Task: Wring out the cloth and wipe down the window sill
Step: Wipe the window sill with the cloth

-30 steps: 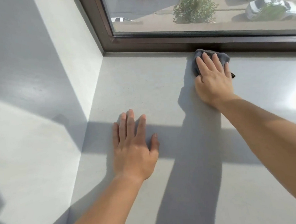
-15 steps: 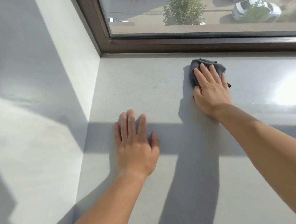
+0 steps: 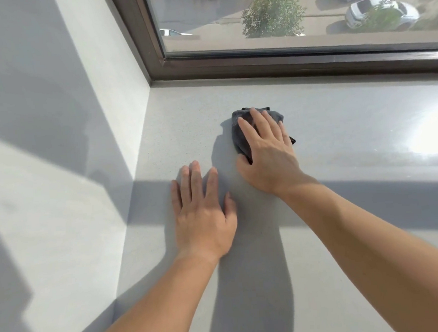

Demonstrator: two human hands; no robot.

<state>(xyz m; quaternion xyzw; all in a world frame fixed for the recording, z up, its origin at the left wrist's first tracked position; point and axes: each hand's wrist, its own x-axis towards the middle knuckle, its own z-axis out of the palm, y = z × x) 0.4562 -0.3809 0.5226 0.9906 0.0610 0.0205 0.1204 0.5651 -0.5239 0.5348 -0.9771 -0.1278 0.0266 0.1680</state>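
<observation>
A small dark grey cloth lies bunched on the pale grey window sill, in the middle of the view. My right hand presses flat on it with straight fingers, covering most of the cloth. My left hand rests flat on the bare sill just below and left of the cloth, fingers straight and holding nothing. The two hands lie close together, about a thumb's width apart.
A dark brown window frame runs along the far edge of the sill. The white side wall closes the sill on the left. Bright sunlight glares off the sill at the right.
My right hand has dragged the cloth from the window frame back toward me and leftward, ending near my left hand. My left hand has stayed in place on the sill.
</observation>
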